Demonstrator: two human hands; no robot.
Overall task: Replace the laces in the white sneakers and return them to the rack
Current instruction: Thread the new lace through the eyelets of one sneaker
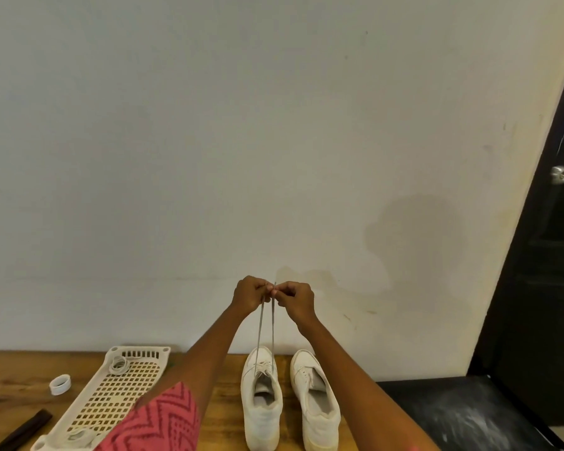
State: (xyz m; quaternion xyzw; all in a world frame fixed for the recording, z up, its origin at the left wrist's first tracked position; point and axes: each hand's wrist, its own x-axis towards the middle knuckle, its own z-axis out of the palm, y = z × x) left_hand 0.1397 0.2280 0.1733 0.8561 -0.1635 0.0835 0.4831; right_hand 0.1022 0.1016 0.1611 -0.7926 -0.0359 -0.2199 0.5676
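Observation:
Two white sneakers stand side by side on the wooden table, toes toward the wall: the left sneaker (pixel 261 402) and the right sneaker (pixel 316 398). A white lace (pixel 266 323) runs in two taut strands up from the left sneaker's eyelets. My left hand (pixel 248 292) and my right hand (pixel 296 299) are raised close together above the shoes, each pinching one end of the lace. The right sneaker shows some lace in its eyelets.
A cream perforated plastic rack shelf (pixel 111 395) lies at the left, with a coiled lace (pixel 119 365) at its far end and another lace (pixel 79 436) at its near end. A white ring (pixel 60 384) and a dark stick (pixel 23 429) lie further left. A dark door (pixel 541 255) is at the right.

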